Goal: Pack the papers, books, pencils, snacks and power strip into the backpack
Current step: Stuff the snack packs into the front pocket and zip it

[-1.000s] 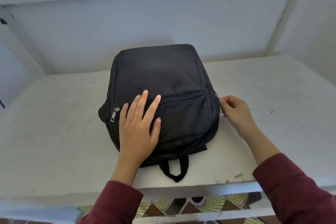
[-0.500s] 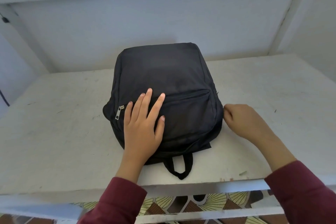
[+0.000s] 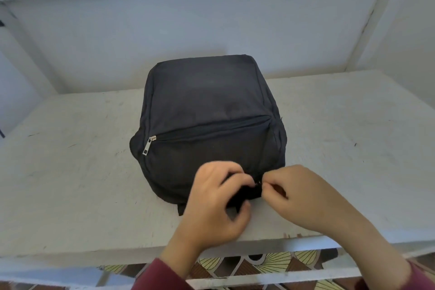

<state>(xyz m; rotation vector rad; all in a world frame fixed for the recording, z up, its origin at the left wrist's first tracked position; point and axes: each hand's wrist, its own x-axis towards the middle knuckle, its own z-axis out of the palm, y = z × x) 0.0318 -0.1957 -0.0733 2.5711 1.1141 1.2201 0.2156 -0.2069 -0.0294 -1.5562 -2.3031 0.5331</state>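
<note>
A black backpack point(image 3: 207, 110) lies flat on the white table point(image 3: 70, 172), its top end toward me. Its front pocket zipper runs across the middle, with a silver pull point(image 3: 147, 146) at the left end. My left hand point(image 3: 216, 205) grips the fabric at the backpack's near edge, fingers curled round it. My right hand point(image 3: 296, 195) pinches a small zipper pull at the same near edge, right beside my left hand. The carry handle is hidden under my left hand. No papers, books, pencils, snacks or power strip are in view.
The table's front edge point(image 3: 117, 249) runs just below my wrists, with a patterned floor point(image 3: 266, 263) beneath. A white wall and shelf frame point(image 3: 211, 19) stand behind the backpack.
My left hand has left the top of the backpack and come down to its near edge. My right hand has slid from the right side round to the near edge, meeting the left.
</note>
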